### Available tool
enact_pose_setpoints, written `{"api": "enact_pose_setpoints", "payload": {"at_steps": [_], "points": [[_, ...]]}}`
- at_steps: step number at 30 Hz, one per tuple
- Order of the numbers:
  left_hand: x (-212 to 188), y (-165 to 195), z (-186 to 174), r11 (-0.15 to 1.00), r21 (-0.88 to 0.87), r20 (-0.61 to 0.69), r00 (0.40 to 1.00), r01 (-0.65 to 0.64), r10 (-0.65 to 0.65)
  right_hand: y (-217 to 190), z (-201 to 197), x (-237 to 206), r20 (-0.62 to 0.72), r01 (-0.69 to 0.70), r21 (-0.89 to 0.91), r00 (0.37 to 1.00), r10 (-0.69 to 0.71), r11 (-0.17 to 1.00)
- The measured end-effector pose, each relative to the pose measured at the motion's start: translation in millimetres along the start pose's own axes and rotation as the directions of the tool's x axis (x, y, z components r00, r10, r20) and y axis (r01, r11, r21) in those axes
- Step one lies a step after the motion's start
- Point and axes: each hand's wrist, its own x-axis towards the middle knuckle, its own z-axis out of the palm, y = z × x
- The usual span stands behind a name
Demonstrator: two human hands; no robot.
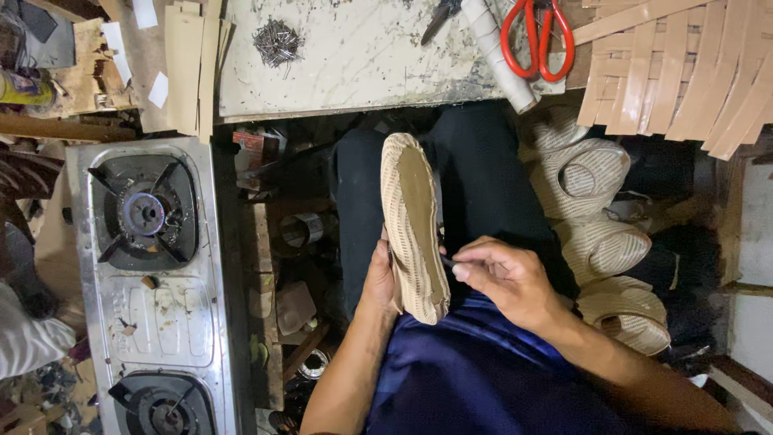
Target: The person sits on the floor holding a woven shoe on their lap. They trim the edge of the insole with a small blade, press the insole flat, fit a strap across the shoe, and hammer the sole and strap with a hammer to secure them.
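The left hand grips a beige woven shoe upper from behind, fingers wrapped around its lower edge, with the sole side turned up toward the camera; the shoe stands roughly upright over the person's lap, heel end low, toe end pointing away. A tan insole panel runs down the middle of the sole side. The right hand is closed in a pinch around a small dark tool, its tip touching the right edge of the shoe near the heel; the tool's kind cannot be determined. Both forearms rest over a blue garment. To the right, beside the knee, lies a stack of similar beige woven shoes. To the left stands a two-burner steel gas stove, with small metal cans between it and the leg. Farther away, a scuffed white work board carries a pile of small nails, a white tube and red-handled scissors. At far right lie overlapping tan strips; at far left, flat tan sheets.
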Motion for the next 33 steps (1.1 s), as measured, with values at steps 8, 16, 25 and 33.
{"api": "enact_pose_setpoints", "payload": {"at_steps": [8,16,25,33], "points": [[6,2,19,0.999,0.018,0.029,0.998,-0.051,0.051,-4,14,-8,-0.111,-0.127,-0.036,0.986,0.123,0.991],[5,10,36,0.993,0.090,0.038,0.997,-0.073,0.069,-23,28,-5,-0.112,0.089,-0.380,0.983,-0.142,0.921],[5,14,49,0.973,0.187,0.006,0.991,-0.133,0.134,-54,39,-8,0.143,0.417,-0.749,0.861,-0.489,0.515],[7,13,49,0.978,0.114,-0.108,0.976,-0.177,0.190,-66,19,9,0.185,0.262,-0.522,0.964,-0.191,0.812]]}}
